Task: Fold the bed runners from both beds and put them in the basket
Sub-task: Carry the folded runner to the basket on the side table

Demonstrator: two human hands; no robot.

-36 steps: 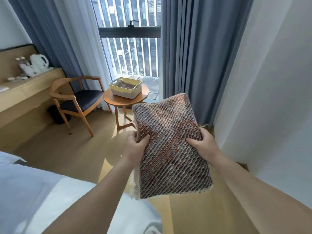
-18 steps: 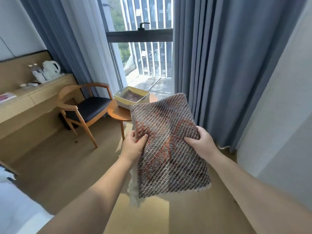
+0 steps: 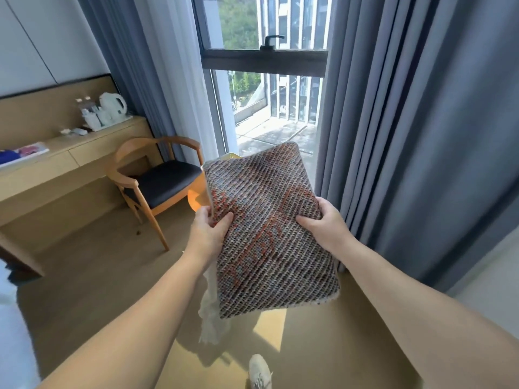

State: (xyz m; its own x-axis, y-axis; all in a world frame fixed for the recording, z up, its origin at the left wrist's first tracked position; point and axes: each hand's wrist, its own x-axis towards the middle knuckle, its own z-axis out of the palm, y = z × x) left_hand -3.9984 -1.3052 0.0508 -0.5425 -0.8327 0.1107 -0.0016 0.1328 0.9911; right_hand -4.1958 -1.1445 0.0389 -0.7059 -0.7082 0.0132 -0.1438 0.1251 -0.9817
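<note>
both forearms are bare from the bottom edge of the view to the wrists, with no sleeve, watch or ring showing. the left hand (image 3: 209, 234) and right hand (image 3: 325, 224) wear no gloves. below the forearms, one off-white laced shoe (image 3: 259, 372) shows its toe.

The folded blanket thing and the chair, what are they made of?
The folded bed runner looks like thick woven yarn, matte, with bumpy grey and orange rows. The chair seems smooth light wood, with a dark seat pad, maybe leather or fabric.
</note>
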